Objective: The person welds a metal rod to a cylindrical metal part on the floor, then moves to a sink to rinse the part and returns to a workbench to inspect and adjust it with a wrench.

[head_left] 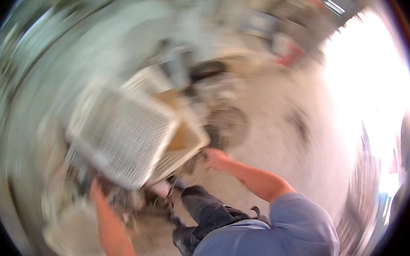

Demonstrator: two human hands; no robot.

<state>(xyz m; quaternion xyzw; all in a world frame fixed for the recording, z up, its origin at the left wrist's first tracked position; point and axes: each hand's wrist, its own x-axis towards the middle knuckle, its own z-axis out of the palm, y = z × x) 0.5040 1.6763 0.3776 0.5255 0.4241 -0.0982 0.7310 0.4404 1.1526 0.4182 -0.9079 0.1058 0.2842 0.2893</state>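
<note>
The right hand (215,158) touches the white grille panel's (121,135) 4 o'clock edge; grip lost in blur. The left hand (96,187) meets its lower edge, likewise unclear. Bare concrete floor (279,132) opens toward 2 o'clock.

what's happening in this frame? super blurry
A person in a blue shirt and dark trousers handles a stack of white mesh-bottomed crates over a sandy floor. The right hand is at the lower right corner of the stack; the left hand reaches to its underside. The crates sit tilted. Motion blur hides the grips and the clutter around them.
</note>
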